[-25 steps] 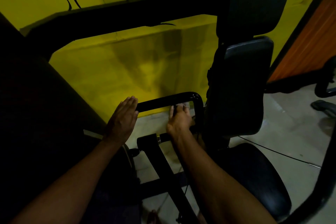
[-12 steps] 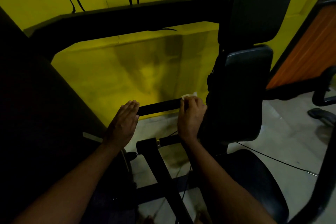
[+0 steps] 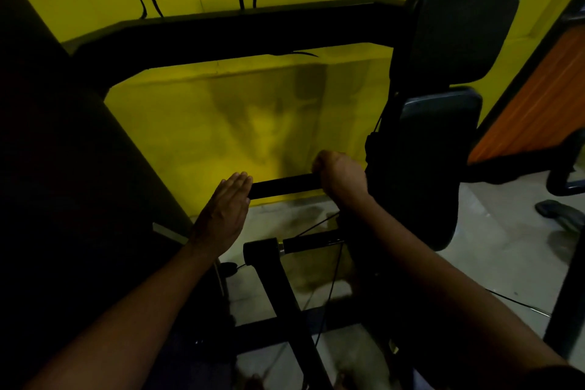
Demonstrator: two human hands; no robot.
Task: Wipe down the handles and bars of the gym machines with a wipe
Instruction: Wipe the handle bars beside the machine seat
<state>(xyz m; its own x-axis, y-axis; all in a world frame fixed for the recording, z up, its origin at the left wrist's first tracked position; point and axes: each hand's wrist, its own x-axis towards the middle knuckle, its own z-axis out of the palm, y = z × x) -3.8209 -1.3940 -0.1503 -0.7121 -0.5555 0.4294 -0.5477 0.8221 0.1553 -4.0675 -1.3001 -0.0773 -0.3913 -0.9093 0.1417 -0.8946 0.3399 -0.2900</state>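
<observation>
I am on the wiping step, at the black round handle bar (image 3: pixel 285 185) that runs level between my two hands, low in front of the yellow painted wall (image 3: pixel 196 123). My right hand (image 3: pixel 340 179) is a closed fist at the bar's right end, close beside the black padded backrest (image 3: pixel 440 152), with the fingers curled over the bar and gripping it. I see no wipe. If it is there it sits inside that fist, against the bar, but I cannot tell from here.

My left hand (image 3: pixel 224 215) is flat, fingers straight and pressed together, holding nothing. Its fingertips (image 3: pixel 245 180) reach the bar's left end. They seem to touch it and steady it, though the dim light leaves that unsure.

I judge this bar to be only part done. The stretch between my hands shows bare and dark, so the next move calls for sliding the fist leftward along it with firm, even pressure, turning the wrist so the underside gets covered too. The left hand must give way as the fist comes.

The shorter black lower bar (image 3: pixel 311 244), with its metal collar, lies beneath and looks like the next piece, then the thick black overhead frame beam (image 3: pixel 237 32).

As for containers, none shows: no tub of wipes, no bucket, no bin.
</observation>
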